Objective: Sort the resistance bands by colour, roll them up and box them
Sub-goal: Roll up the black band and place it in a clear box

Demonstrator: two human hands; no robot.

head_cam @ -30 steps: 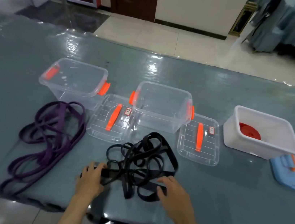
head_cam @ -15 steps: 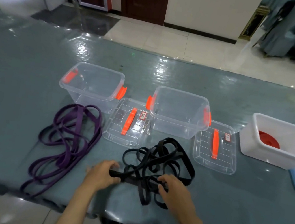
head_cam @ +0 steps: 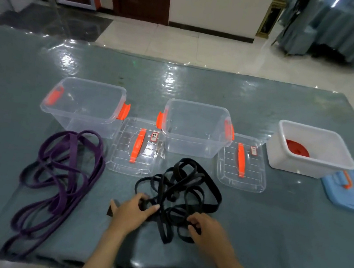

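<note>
A tangled heap of black resistance bands (head_cam: 182, 191) lies at the near middle of the table. My left hand (head_cam: 132, 212) grips a strand at the heap's left edge, thumb and fingers curled round it. My right hand (head_cam: 208, 229) pinches strands at the heap's near right. A loose pile of purple bands (head_cam: 61, 174) stretches along the left. Behind stand two clear boxes with orange latches, the left clear box (head_cam: 84, 107) and the right clear box (head_cam: 196, 128), both holding no bands. A white box (head_cam: 310, 150) at the right holds a rolled red band (head_cam: 297, 147).
Two clear lids with orange handles lie flat, one lid (head_cam: 134, 148) between the clear boxes and the other lid (head_cam: 243, 163) right of them. A blue lid (head_cam: 348, 192) lies beside the white box. The table wears a glossy grey-green cover (head_cam: 178, 84); its near edge is just below my forearms.
The camera has tilted and shifted. My left hand has moved right and closed round a black strand; my right hand has curled in on the heap's near strands.
</note>
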